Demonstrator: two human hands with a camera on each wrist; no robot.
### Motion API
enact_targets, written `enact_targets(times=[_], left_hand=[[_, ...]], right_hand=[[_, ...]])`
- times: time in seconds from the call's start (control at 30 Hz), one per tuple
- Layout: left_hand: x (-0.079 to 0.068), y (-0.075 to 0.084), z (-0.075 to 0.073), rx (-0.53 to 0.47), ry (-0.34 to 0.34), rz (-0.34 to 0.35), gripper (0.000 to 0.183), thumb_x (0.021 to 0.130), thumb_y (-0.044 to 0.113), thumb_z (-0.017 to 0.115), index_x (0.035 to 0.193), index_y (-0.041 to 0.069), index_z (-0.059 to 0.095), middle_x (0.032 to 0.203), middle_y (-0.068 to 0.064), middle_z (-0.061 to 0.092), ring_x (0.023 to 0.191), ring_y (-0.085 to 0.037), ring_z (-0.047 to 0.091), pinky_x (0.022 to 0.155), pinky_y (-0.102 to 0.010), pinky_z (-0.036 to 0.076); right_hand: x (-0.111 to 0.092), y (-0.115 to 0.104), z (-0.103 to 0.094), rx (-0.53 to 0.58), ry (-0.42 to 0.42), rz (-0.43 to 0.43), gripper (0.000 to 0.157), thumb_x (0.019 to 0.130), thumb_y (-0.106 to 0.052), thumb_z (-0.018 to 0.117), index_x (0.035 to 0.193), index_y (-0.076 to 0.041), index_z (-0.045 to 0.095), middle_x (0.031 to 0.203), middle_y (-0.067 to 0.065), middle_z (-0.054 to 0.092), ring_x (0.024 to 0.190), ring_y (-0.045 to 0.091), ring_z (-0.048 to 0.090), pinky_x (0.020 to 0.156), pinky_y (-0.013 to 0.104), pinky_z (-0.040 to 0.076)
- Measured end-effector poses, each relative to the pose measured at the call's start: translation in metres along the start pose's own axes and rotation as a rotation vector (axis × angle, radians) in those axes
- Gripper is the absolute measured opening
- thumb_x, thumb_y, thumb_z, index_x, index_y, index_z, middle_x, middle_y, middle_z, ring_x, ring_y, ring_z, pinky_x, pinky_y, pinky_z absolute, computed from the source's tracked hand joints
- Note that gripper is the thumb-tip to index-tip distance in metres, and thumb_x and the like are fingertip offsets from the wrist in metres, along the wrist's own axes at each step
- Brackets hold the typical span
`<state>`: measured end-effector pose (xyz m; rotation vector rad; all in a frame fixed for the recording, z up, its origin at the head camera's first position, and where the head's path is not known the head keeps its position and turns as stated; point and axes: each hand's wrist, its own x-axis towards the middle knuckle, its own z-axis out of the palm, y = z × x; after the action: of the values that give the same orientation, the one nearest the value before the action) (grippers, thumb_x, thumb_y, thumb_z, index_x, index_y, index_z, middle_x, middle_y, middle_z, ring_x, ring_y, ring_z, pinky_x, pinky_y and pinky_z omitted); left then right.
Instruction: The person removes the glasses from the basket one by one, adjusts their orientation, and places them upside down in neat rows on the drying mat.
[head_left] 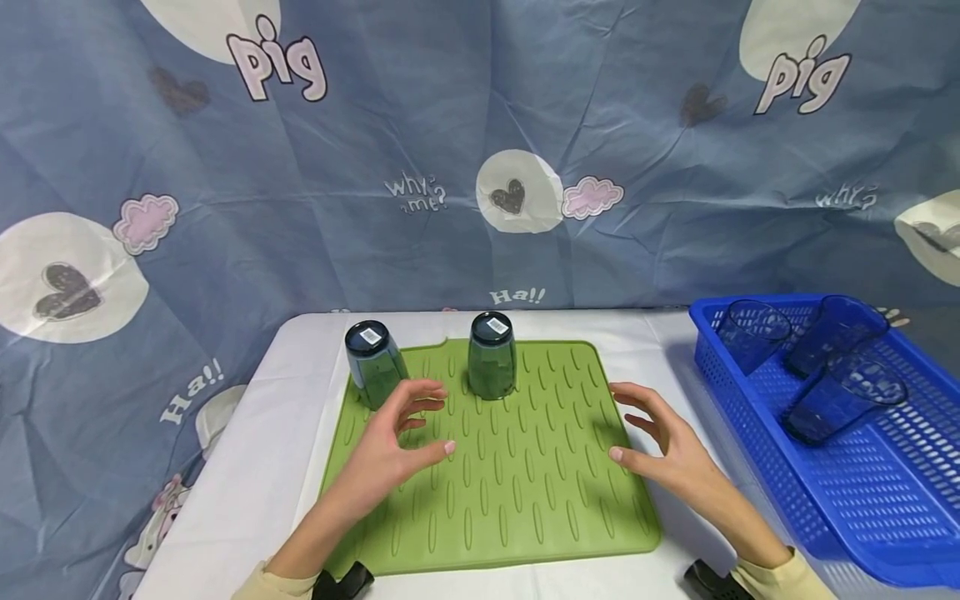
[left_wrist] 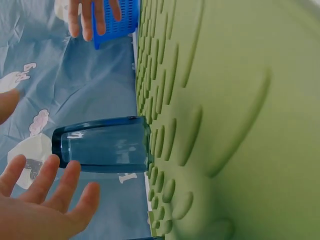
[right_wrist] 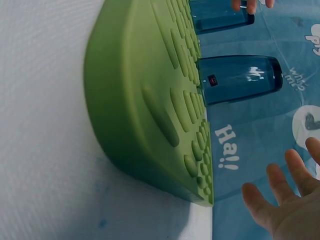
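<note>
Two tinted drinking glasses stand upside down at the back of a green ridged drying mat [head_left: 510, 500]. One glass [head_left: 377, 367] is at the mat's back left corner, the other glass [head_left: 492, 358] right of it, each with a white label on its base. My left hand [head_left: 386, 454] hovers over the left of the mat, fingers loosely curved and thumb apart, holding nothing; in the head view its fingers overlap the left glass's lower edge. Above the mat's right edge, my right hand [head_left: 667, 446] has its thumb and fingers spread, also holding nothing.
A blue plastic basket [head_left: 825, 521] stands on the right, with several clear glasses [head_left: 843, 396] in its back part. White cloth [head_left: 225, 500] covers the table. Behind it hangs a blue printed curtain [head_left: 420, 100].
</note>
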<state>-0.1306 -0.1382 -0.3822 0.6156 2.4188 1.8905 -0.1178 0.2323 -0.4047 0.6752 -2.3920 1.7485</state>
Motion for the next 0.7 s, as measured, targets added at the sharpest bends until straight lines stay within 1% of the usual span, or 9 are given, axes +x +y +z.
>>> enact_targets(times=[0.13, 0.27, 0.4, 0.53, 0.6, 0.7], left_hand=[[-0.004, -0.002, 0.002, -0.016, -0.037, -0.009, 0.066, 0.079, 0.012, 0.083, 0.134, 0.024, 0.049, 0.132, 0.002, 0.054, 0.124, -0.023, 0.051, 0.102, -0.057, 0.039], [-0.005, -0.004, 0.005, -0.017, -0.084, -0.011, 0.066, 0.079, 0.014, 0.083, 0.134, 0.025, 0.049, 0.133, 0.001, 0.054, 0.124, -0.024, 0.051, 0.103, -0.056, 0.039], [-0.007, -0.006, 0.007, -0.023, -0.123, -0.014, 0.066, 0.079, 0.011, 0.082, 0.135, 0.024, 0.049, 0.133, -0.001, 0.054, 0.123, -0.027, 0.051, 0.102, -0.055, 0.041], [-0.01, -0.009, 0.009, -0.039, -0.147, -0.042, 0.066, 0.08, 0.007, 0.081, 0.136, 0.023, 0.049, 0.133, -0.006, 0.053, 0.122, -0.031, 0.052, 0.102, -0.056, 0.041], [-0.011, -0.01, 0.009, -0.051, -0.155, -0.068, 0.065, 0.08, 0.007, 0.08, 0.135, 0.023, 0.049, 0.134, -0.009, 0.053, 0.122, -0.03, 0.052, 0.102, -0.056, 0.04], [-0.011, -0.011, 0.009, -0.061, -0.171, -0.088, 0.064, 0.081, 0.008, 0.08, 0.135, 0.024, 0.049, 0.135, -0.012, 0.052, 0.123, -0.029, 0.052, 0.103, -0.056, 0.04]], right_hand=[[0.0, 0.0, 0.0, -0.002, -0.001, 0.001, 0.071, 0.083, 0.004, 0.073, 0.145, -0.007, 0.042, 0.146, 0.007, 0.044, 0.135, 0.025, 0.038, 0.105, 0.026, 0.038], [0.0, 0.0, -0.001, -0.009, -0.003, -0.006, 0.07, 0.083, 0.004, 0.073, 0.145, -0.007, 0.042, 0.146, 0.007, 0.044, 0.135, 0.025, 0.038, 0.105, 0.026, 0.038], [-0.001, -0.001, -0.001, -0.009, -0.007, -0.016, 0.07, 0.084, 0.004, 0.072, 0.145, -0.007, 0.042, 0.146, 0.007, 0.043, 0.135, 0.026, 0.038, 0.106, 0.025, 0.038], [-0.001, -0.004, -0.001, -0.003, -0.006, -0.014, 0.07, 0.084, 0.004, 0.072, 0.146, -0.009, 0.041, 0.147, 0.007, 0.043, 0.135, 0.028, 0.038, 0.105, 0.025, 0.039], [-0.001, -0.005, -0.001, -0.006, -0.003, -0.02, 0.07, 0.084, 0.005, 0.072, 0.146, -0.007, 0.041, 0.146, 0.007, 0.044, 0.135, 0.029, 0.038, 0.105, 0.026, 0.039], [0.0, -0.007, -0.002, -0.014, 0.004, -0.025, 0.069, 0.084, 0.005, 0.072, 0.145, -0.006, 0.042, 0.145, 0.007, 0.045, 0.134, 0.027, 0.04, 0.106, 0.026, 0.039]])
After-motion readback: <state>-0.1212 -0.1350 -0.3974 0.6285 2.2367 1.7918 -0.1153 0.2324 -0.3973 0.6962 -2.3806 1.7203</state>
